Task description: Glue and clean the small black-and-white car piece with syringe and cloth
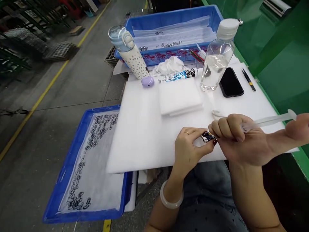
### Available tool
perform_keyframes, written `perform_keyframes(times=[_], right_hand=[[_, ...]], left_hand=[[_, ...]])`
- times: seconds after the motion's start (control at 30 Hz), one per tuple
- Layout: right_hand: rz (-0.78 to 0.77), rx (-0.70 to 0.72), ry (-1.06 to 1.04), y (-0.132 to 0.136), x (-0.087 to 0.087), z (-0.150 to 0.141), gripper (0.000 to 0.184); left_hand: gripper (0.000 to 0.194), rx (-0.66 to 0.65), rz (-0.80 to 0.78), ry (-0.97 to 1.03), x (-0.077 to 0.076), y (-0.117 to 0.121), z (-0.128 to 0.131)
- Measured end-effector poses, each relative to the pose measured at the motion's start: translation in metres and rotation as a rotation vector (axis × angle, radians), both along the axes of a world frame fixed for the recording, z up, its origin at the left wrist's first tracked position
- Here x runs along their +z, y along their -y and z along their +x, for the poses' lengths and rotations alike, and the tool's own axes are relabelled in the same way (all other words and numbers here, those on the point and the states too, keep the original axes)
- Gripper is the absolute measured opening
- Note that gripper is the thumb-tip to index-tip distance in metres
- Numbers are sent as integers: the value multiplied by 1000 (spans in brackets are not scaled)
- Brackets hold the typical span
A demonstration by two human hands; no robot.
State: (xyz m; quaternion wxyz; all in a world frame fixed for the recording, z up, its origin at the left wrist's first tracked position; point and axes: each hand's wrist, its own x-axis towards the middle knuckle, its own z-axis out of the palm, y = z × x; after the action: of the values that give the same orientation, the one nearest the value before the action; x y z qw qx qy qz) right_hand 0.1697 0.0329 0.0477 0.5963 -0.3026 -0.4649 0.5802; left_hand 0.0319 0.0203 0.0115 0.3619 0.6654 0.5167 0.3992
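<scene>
Close to the front edge of the white foam board (142, 138), my left hand (189, 149) pinches a small black-and-white piece (207, 136) between thumb and fingers; its kind is not clear. My right hand (241, 138) has its fingers wrapped round a translucent plastic syringe (267, 122). The thumb stretches out to the right, near the flat end of the plunger. The syringe's front end is hidden inside the fist, which is right against the small piece. A folded white pad (180, 96) lies beyond my hands.
Behind the pad are a printed tube (178, 75), a purple case (147, 81), a dotted bottle (134, 59) and crumpled tissue (170, 66). A clear bottle (214, 71), phone (231, 83) and tweezers (248, 79) stand right. Blue trays (84, 129) with small rings flank the board.
</scene>
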Motion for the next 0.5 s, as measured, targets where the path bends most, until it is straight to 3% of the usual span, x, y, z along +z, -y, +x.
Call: perform_keyframes(times=[0.33, 0.5], right_hand=[[44, 5, 13, 0, 7, -10, 59], [-35, -24, 69, 2, 11, -9, 58]], left_hand=[[15, 11, 20, -23, 0, 1, 1], [14, -1, 25, -38, -1, 0, 0]])
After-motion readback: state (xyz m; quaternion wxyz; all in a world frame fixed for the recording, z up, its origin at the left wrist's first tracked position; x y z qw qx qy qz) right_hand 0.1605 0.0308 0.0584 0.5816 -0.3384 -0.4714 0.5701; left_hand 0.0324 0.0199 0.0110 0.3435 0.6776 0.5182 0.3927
